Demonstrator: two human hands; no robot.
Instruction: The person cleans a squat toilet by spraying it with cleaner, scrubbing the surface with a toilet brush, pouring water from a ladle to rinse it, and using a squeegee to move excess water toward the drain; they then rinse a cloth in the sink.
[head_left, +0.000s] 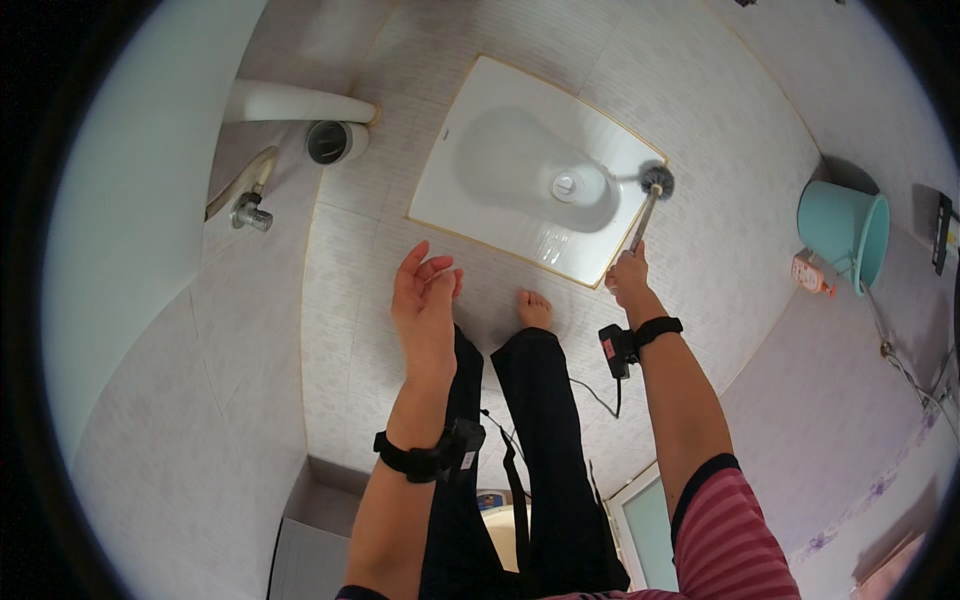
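My right hand (pixel 628 277) grips the handle of a toilet brush (pixel 655 185) with a round grey bristle head. The brush head is over the right edge of a white squat toilet (pixel 465 190) set in the floor; whether it touches the surface I cannot tell. Inside the bowl, a round white piece (pixel 566 185) sits at the drain end. In front of the toilet's near left edge, my left hand (pixel 424 300) hangs in the air with its fingers loosely bent and apart, holding nothing.
A white pipe (pixel 300 102), an open grey pipe end (pixel 335 143) and a metal valve (pixel 252 212) are at the left wall. By the right wall are a teal bucket (pixel 840 228) and a pump bottle (pixel 811 274). My bare foot (pixel 535 309) stands near the toilet.
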